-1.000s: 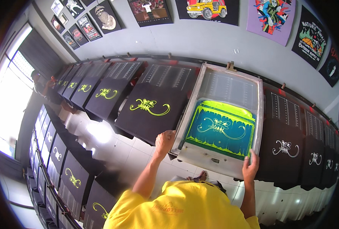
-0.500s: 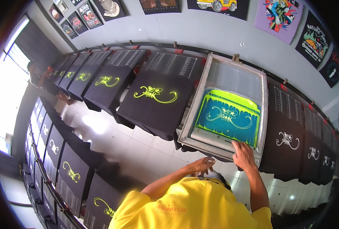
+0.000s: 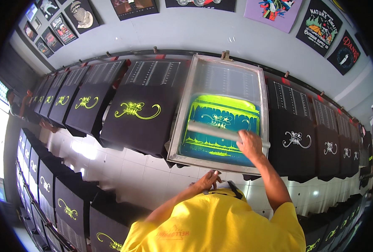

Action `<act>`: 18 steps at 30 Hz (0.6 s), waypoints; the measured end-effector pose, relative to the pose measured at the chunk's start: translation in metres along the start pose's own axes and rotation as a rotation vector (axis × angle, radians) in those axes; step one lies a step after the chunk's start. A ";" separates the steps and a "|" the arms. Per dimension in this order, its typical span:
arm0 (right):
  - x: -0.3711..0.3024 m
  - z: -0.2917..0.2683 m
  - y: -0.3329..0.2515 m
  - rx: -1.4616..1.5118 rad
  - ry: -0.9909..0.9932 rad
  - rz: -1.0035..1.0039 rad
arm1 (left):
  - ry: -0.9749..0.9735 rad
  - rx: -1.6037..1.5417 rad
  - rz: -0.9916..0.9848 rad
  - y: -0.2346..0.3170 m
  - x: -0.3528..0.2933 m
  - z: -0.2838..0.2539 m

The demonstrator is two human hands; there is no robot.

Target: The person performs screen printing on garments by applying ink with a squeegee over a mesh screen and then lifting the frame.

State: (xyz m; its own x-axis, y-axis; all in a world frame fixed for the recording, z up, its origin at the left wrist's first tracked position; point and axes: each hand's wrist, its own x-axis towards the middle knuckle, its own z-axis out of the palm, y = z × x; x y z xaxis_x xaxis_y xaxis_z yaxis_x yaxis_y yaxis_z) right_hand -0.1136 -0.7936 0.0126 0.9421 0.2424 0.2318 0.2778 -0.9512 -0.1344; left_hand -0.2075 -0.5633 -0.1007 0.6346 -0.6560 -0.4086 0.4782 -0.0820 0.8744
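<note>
A metal-framed printing screen with a blue-green mesh lies over one of the dark boards. Across the mesh, my right hand is closed around the right part of a grey squeegee, which lies slightly slanted. Fluorescent yellow ink forms a thick band at the far end of the mesh, with drips and streaks nearer to me. Part of a scroll-shaped design shows beyond the squeegee. My left hand hangs by the screen's near edge, its fingers loosely bent and apart, with nothing plainly held.
To the left run boards with dark fabric bearing yellow scroll prints; those on the right carry white prints. Another row of printed boards stands at the lower left. A person is at the far left. A rail runs behind the boards.
My right hand has moved the squeegee from the screen's near end to the middle of the mesh. Yellow ink streaks now show on the near side. The view has turned right.
</note>
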 end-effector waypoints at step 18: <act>0.123 0.015 0.082 -0.090 -0.063 -0.047 | 0.120 -0.009 0.141 -0.010 0.005 0.001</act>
State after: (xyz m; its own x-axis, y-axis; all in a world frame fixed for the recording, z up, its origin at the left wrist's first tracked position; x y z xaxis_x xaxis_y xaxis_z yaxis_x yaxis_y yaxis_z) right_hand 0.0277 -0.8390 0.0155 0.9392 0.2957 0.1747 0.3064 -0.9512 -0.0370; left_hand -0.2093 -0.5665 -0.1112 0.7631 -0.5666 -0.3108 0.3843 0.0112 0.9231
